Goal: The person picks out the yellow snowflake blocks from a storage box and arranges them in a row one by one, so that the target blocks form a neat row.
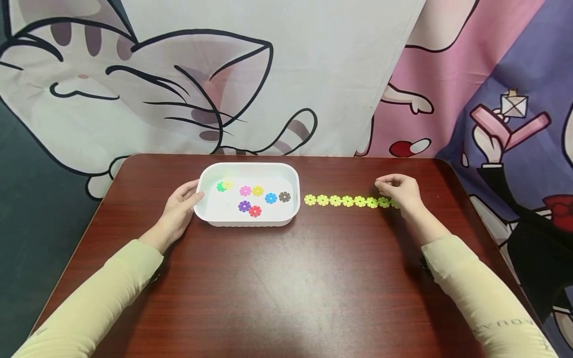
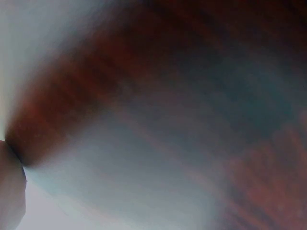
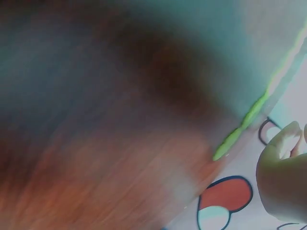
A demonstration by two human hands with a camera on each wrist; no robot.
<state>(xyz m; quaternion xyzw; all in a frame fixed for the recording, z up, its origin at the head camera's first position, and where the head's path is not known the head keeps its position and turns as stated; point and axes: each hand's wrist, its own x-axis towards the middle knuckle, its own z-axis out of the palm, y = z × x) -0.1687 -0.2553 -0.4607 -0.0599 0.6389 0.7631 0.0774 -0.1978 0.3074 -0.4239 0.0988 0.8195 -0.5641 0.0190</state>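
A white tray (image 1: 248, 219) with flower-shaped plastic discs stands on the table, left of centre. My left hand (image 1: 178, 208) holds its left end, thumb over the rim. In the left wrist view, only part of a finger or thumb (image 2: 10, 189) appears at the left edge. To the tray's right runs a straight row of yellow-green flower discs (image 1: 347, 201). Over its right end is my right hand (image 1: 400, 191), fingers curled and thumb near the index fingertip; I see nothing between them. The hand covers the last disc partly. The row (image 3: 249, 117) appears edge-on in the right wrist view.
Inside the tray lie a blue disc (image 1: 270, 198), a red disc (image 1: 255, 211), a grey disc (image 1: 284, 197) and several others. The brown table (image 1: 286, 278) ends at the back before a white cat-print cloth (image 1: 313, 64). A pink and purple printed cloth (image 1: 470, 99) hangs at right.
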